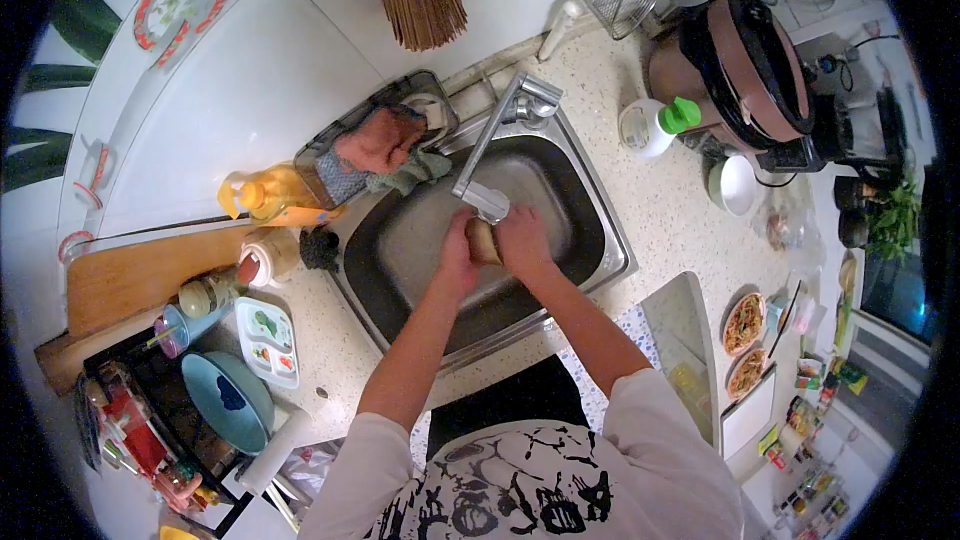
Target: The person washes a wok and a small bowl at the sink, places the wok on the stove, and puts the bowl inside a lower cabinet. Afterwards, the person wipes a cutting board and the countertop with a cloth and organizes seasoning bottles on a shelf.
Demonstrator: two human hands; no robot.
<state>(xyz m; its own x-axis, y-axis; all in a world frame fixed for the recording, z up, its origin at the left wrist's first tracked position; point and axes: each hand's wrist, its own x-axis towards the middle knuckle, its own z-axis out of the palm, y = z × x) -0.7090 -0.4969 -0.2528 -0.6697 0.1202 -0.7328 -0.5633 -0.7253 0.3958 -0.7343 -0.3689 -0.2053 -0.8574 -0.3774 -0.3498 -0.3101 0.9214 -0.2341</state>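
Both of my hands are over the steel sink (400,295), under the faucet head (487,203). Between them is a tan, roundish object (484,243), possibly a potato; the fingers and faucet hide part of it. My left hand (459,252) is closed around its left side. On the other side, my right hand (524,238) wraps it with bent fingers. Whether water is running I cannot tell.
Behind the sink, a dark caddy (335,130) holds a reddish cloth (382,138). An orange soap bottle (270,195) stands left. To the right are a green-capped white bottle (652,126), a white bowl (734,186) and a brown cooker (735,70). A blue basin (230,400) sits lower left.
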